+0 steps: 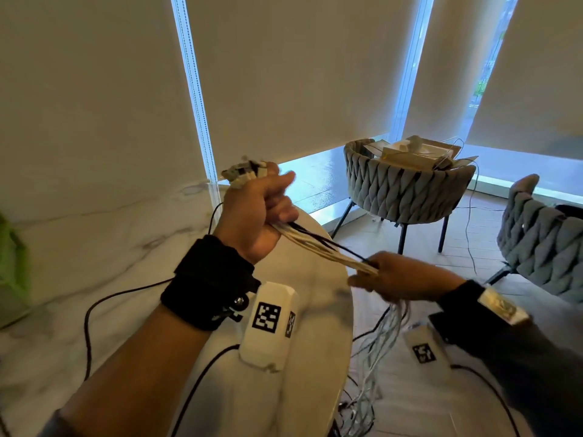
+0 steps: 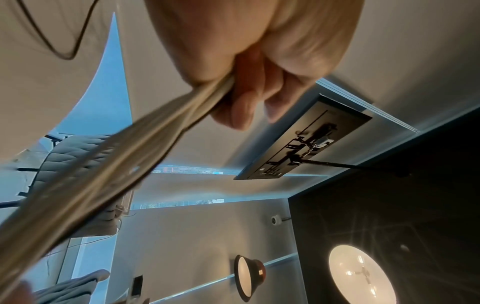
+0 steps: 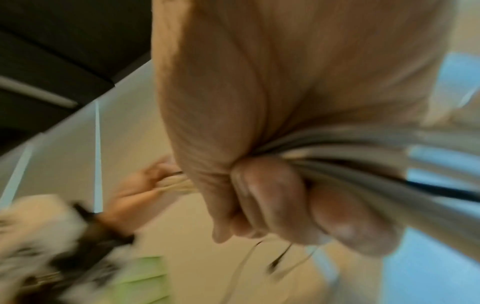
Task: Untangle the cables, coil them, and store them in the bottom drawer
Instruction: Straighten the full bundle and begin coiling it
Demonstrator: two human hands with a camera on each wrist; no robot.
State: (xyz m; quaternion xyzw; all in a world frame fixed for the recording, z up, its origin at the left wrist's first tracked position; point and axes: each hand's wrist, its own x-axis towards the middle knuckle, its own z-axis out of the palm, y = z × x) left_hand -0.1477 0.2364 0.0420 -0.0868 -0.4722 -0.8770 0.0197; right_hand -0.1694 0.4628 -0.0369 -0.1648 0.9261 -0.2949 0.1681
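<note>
Stretching between the two hands in the head view, a bundle of cables (image 1: pixel 321 247) is gripped in the fisted left hand (image 1: pixel 257 212) above the marble desk (image 1: pixel 94 247), its connector ends sticking out on top, and is clasped by the right hand (image 1: pixel 397 279) off the desk's edge, loose lengths hanging to the floor. In the left wrist view, fingers (image 2: pixel 241 111) are curled round the pale strands. In the blurred right wrist view, the cables are enclosed by the right fist.

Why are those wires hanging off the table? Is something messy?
Yes. The left hand and right hand stretch the cables tight, but the rest dangle past the table into a tangled heap on the floor.
</note>
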